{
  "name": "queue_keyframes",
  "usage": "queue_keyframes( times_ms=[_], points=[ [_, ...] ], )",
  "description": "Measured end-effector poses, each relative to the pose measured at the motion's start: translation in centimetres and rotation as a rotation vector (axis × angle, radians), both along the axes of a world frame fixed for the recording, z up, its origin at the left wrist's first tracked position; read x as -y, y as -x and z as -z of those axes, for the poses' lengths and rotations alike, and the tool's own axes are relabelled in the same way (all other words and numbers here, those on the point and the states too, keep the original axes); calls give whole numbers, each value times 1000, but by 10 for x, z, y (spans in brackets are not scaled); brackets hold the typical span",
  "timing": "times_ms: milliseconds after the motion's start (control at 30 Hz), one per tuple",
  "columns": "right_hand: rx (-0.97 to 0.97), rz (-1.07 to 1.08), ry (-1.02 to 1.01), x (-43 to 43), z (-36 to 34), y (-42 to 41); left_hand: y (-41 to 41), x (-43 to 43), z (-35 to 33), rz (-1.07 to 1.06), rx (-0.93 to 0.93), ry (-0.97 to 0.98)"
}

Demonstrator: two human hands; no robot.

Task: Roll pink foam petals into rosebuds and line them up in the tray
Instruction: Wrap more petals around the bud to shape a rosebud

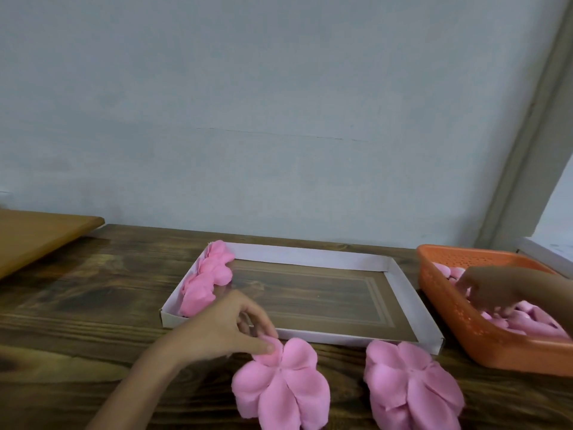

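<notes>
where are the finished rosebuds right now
In the head view, the finished rosebuds sit in a line along the left wall of the white tray, just beyond the left hand.

The table (93, 290) is dark, glossy wood with strong grain. The tray (310, 257) looks like matt white cardboard. The petals (279, 386) are soft, matt pink foam. The basket (459, 324) is perforated orange plastic.

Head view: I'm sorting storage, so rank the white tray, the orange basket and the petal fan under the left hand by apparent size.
1. White tray, largest.
2. Orange basket, though cut off by the frame's edge, so its full size is unsure.
3. Petal fan under the left hand, smallest, despite being nearest the camera.
</notes>
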State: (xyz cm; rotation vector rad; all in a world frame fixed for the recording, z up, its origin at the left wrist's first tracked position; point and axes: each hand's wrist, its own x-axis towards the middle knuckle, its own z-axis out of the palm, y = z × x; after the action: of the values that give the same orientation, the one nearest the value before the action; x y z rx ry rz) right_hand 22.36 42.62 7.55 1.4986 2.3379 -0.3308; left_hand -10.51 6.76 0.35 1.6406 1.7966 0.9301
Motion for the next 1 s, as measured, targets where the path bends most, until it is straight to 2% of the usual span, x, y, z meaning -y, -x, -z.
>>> queue_keyframes(
  times_ms=[67,167,300,400,533,767,867,1000],
  points=[
    [4,-89,-39,0,-1,-3,-1,0,-2,3,15,-21],
    [-111,-146,-6,1,-2,-8,-1,0,-4,-8,83,-46],
    [-209,-270,-14,2,-5,-11,-1,3,-4,-32,7,-83],
    [-263,-317,-47,-3,0,-11,-2,4,-5,-26,21,-79],
    [-286,-282,-114,-1,7,-5,-4,4,-4,-75,41,-130],
    [-315,-178,-85,3,17,-1,-4,9,-9,-56,21,-172],
    [-446,-91,-16,0,15,-6,-6,9,-12,-74,55,-188],
    [-742,66,27,1,6,-15,-10,9,-15,-108,117,-198]
  ],
)
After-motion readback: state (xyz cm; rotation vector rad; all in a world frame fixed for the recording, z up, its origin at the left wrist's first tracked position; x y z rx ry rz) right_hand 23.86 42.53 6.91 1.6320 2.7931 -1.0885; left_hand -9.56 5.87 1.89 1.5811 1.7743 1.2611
